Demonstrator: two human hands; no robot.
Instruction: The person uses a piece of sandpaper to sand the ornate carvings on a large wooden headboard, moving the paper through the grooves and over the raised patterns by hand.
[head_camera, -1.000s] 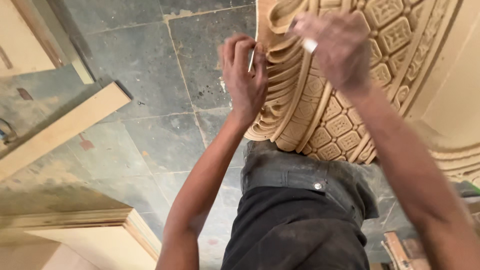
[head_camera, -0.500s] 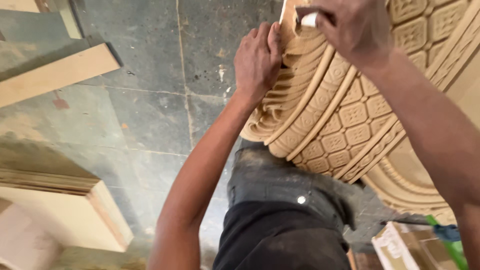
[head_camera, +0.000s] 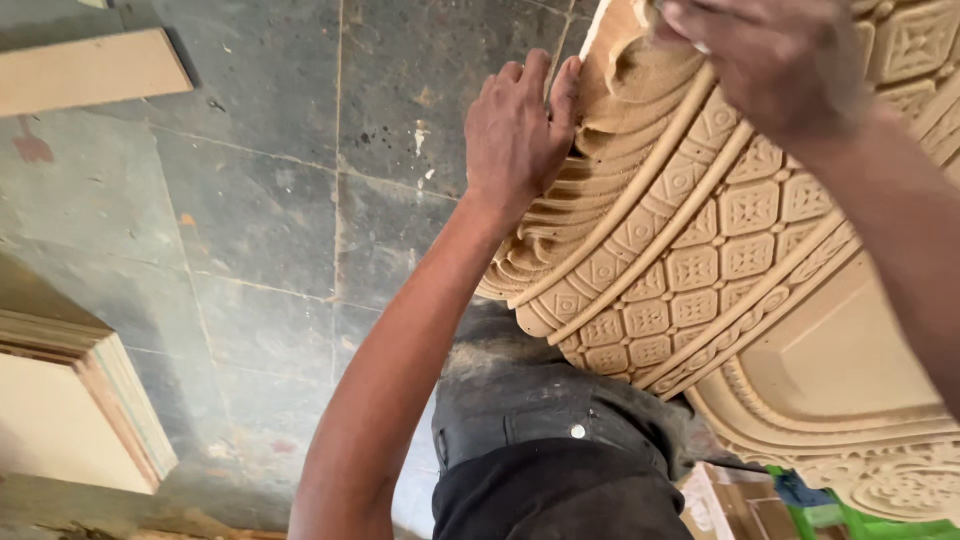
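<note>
A large carved wooden panel (head_camera: 700, 260), pale tan, with ribbed mouldings and rows of small square rosettes, fills the right half of the view. My left hand (head_camera: 515, 130) lies on its ribbed outer edge, with the fingers curled over the rim near the top. At the top of the carving, my right hand (head_camera: 780, 60) is closed around a small white piece (head_camera: 700, 46). Only a sliver of that piece shows under the fingers. My right forearm crosses over the panel's right side.
Dark grey stone floor tiles (head_camera: 260, 200) lie below on the left. A plain wooden board (head_camera: 90, 70) sits at the top left and a framed wooden panel (head_camera: 70, 410) at the bottom left. My dusty dark trousers (head_camera: 550, 440) are at the bottom centre, and something green (head_camera: 850, 515) lies at the bottom right.
The view has closed in and shifted, so the carving looks larger. My left hand has slid along the ribbed edge, and the thin tool seen in it earlier no longer shows.
</note>
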